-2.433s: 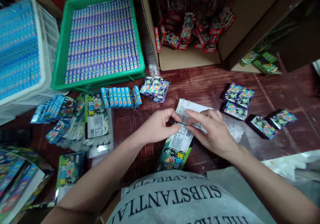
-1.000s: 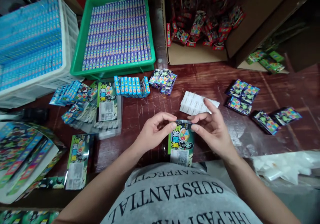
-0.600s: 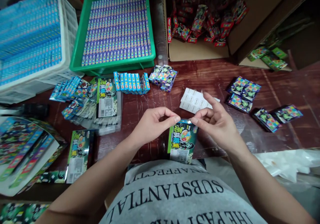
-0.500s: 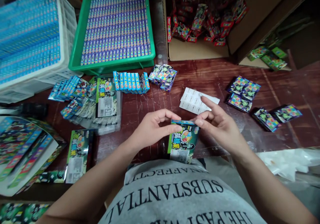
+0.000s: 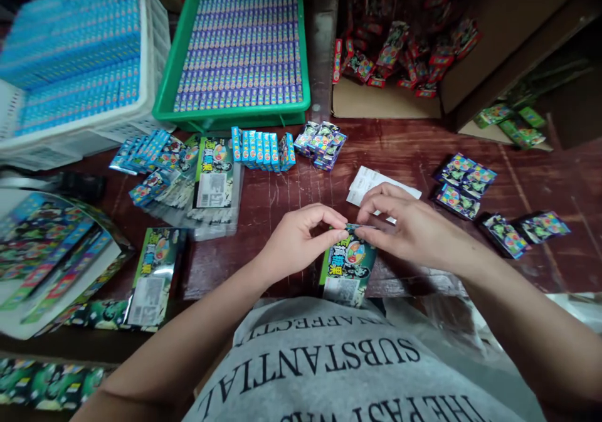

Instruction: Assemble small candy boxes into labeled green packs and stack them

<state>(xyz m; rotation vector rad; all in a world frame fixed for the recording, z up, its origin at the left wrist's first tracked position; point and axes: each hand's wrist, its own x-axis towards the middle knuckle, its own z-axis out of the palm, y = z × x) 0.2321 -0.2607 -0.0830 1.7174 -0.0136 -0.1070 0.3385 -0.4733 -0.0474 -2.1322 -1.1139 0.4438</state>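
Observation:
A small green printed packet (image 5: 347,265) with a white barcode label hangs upright over the near table edge. My left hand (image 5: 301,241) pinches its top edge from the left, thumb against forefinger. My right hand (image 5: 414,231) pinches the same top edge from the right, its other fingers stretched over a white label sheet (image 5: 371,184) lying on the dark red table (image 5: 409,149). The packet's lower end nearly touches my grey shirt.
A green tray (image 5: 235,118) of purple boxes and a white crate (image 5: 155,64) of blue boxes stand at the back left. A cardboard box (image 5: 385,99) holds red packs. Blue boxes (image 5: 261,149), purple packs (image 5: 463,180) and flat green packets (image 5: 214,171) lie scattered around.
The packet was lifted off the table and turned upright, printed face toward me. Both hands stayed pinched at its top edge, and the right fingers have lowered over the label sheet.

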